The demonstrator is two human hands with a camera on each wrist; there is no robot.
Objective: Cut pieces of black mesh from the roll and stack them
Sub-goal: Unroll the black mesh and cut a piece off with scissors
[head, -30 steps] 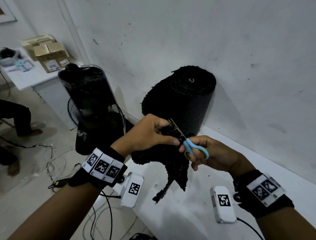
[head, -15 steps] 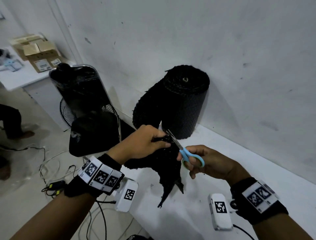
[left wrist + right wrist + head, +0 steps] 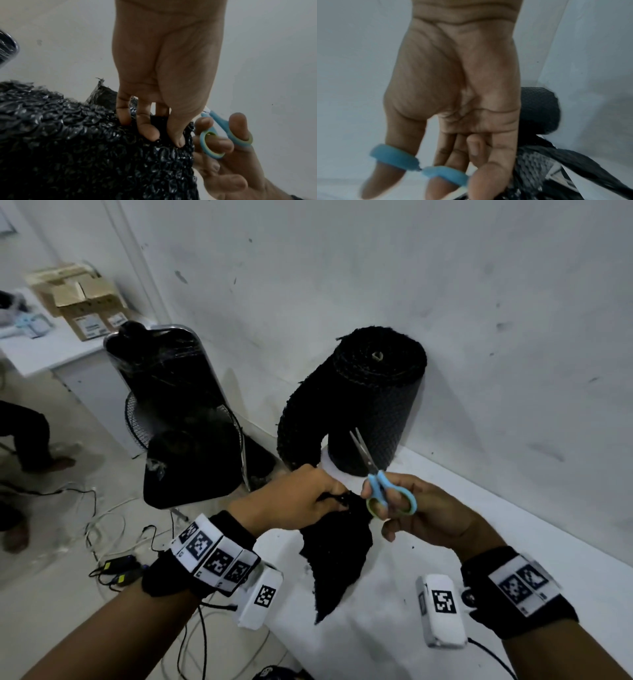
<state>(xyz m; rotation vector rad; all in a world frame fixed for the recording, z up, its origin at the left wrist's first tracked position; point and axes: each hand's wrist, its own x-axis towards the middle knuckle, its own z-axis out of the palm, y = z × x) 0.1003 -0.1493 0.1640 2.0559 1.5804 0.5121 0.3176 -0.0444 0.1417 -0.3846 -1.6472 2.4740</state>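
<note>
Pinching the top edge of a cut piece of black mesh between thumb and curled fingers, my left hand held it hanging over the white table, its ragged lower corner pointing down near the table's front edge. My right hand gripped the blue-handled scissors, thumb and fingers through the loops, the blades nearly together and tilted up toward the mesh roll, clear of the cloth. The roll stood upright against the white wall, its loose tail curving down on the left toward my left hand. Bare tabletop lay to the right of the roll and under my right wrist. Left of the table's edge stood a black fan, with cables on the floor.
</note>
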